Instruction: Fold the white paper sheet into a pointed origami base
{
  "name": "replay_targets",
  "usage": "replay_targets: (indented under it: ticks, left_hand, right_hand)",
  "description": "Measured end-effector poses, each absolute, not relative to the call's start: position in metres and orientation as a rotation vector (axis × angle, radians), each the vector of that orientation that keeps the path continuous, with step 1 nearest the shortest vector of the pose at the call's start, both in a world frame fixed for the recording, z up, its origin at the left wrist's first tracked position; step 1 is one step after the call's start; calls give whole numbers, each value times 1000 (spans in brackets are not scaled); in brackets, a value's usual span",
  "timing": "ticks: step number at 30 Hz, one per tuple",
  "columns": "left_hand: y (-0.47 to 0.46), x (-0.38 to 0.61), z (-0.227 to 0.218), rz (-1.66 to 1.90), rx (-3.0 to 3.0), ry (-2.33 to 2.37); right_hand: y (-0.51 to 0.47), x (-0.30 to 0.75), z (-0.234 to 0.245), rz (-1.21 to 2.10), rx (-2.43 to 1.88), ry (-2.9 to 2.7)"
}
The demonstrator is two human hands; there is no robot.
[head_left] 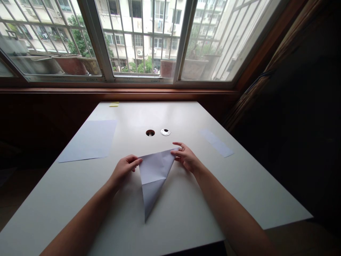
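The curled left hand [126, 167] and half-open right hand [187, 158] pinch folded paper [154, 170].

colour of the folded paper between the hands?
The folded paper is plain white with a faint bluish-lilac cast, no print visible; it shows in the head view.

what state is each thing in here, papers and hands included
Folded paper: creased across, pointed tip toward the person
Left hand: pinching the folded paper's left corner
Right hand: pinching its right corner
White paper at left: lying flat
Narrow paper at right: lying flat
Round hole: uncovered
Round cover: off, beside the hole
Curtain: gathered, tied
Window: open or shut, cannot tell
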State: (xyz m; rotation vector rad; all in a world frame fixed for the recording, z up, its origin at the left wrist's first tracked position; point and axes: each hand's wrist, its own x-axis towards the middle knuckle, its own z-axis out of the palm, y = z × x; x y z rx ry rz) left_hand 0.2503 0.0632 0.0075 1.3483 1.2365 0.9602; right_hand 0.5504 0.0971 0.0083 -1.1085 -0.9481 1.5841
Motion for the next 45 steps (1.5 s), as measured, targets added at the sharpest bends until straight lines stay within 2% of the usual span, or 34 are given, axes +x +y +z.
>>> replay_targets:
  ticks: [6,10,22,33,45]
  left_hand:
    - [67,246,2,1097,1267,1261]
    - [69,245,-2,1163,1217,1270]
    - [63,251,9,979,1157,1203]
    - [61,252,13,847,1361,1241]
    - [59,253,3,941,1473,1294]
  right_hand:
    - [93,549,11,1597,-1134,-1087]
    - [91,553,19,1744,-1141,-1284]
    - [88,539,34,1858,-1239,-1724]
    - [80,486,38,1366,-1241,-1902]
    - [76,478,29,1182,-1299,-1883]
